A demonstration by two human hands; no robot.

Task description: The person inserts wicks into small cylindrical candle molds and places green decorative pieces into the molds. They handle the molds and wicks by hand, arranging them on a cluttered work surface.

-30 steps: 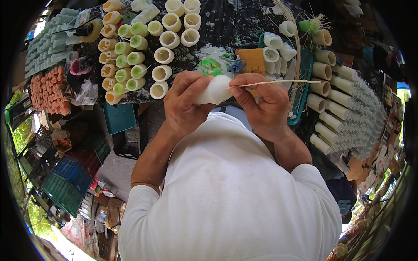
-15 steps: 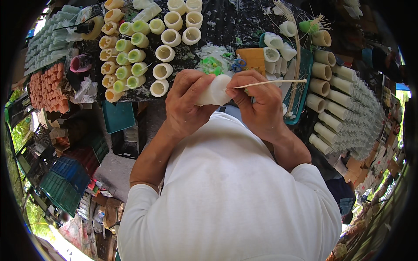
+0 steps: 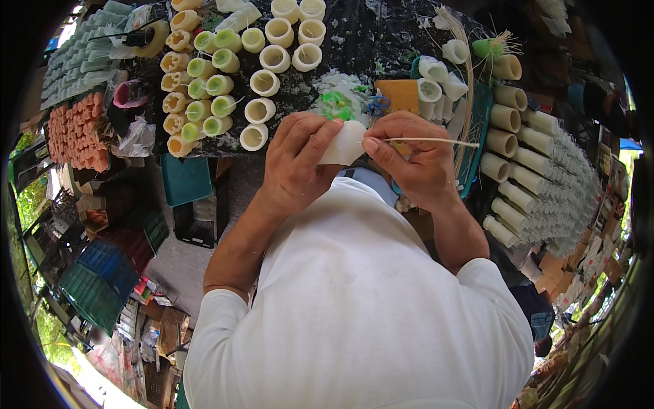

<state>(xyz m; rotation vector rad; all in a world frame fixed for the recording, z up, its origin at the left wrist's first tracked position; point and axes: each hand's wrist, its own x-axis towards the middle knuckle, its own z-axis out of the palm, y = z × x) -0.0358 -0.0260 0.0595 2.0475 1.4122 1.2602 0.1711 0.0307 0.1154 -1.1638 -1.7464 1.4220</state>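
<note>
My left hand (image 3: 297,158) is wrapped round a white wax candle cup (image 3: 345,144), tilted so that one end faces my right hand. Between thumb and fingers, my right hand (image 3: 413,153) pinches a pale wick (image 3: 436,140) close to that end. The wick's long free part sticks out to the right, past the hand. Whether its other end sits inside the wax is hard to make out. Just beyond my hands lie green and white wax scraps (image 3: 336,102) and blue-handled scissors (image 3: 378,104).
Rows of cream wax cups (image 3: 264,83), green-lined cups (image 3: 219,86) and yellowish cups (image 3: 176,82) stand on the dark table at left. A teal tray (image 3: 477,146) holds white pieces and loose wicks. Cream cylinders (image 3: 505,118) and several glassy stacks (image 3: 565,177) fill the right.
My right hand has drawn a little to the right, away from the wax cup, with the wick still pinched. The cup has turned slightly in my left hand.
</note>
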